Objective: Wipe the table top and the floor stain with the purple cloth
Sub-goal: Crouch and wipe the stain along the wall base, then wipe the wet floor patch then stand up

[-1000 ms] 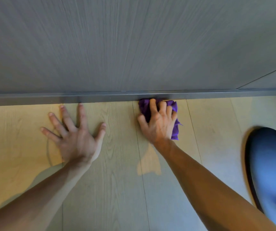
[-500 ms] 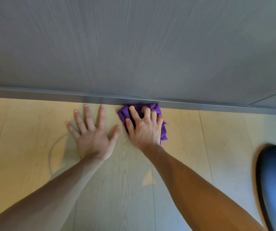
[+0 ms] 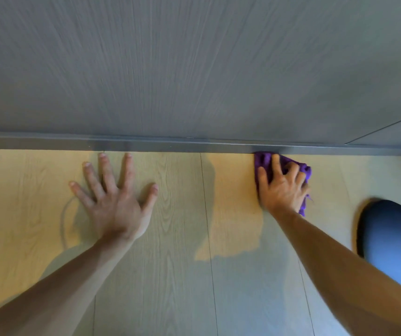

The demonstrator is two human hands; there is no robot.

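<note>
My right hand (image 3: 282,187) presses the crumpled purple cloth (image 3: 263,160) flat on the light wooden floor (image 3: 177,214), right against the grey skirting strip (image 3: 146,143). Most of the cloth is hidden under the palm; its edges show above the fingers and by the wrist. My left hand (image 3: 114,197) lies flat on the floor to the left with fingers spread, holding nothing. No stain is visible on the floor.
A grey wood-grain panel (image 3: 194,69) rises straight ahead behind the skirting. A blue-clad knee (image 3: 393,236) rests on the floor at the right. A faint curved mark (image 3: 63,221) lies on the boards left of my left hand.
My right hand has slid the cloth to the right along the skirting, away from my left hand, after moving left before. The left hand stays planted.
</note>
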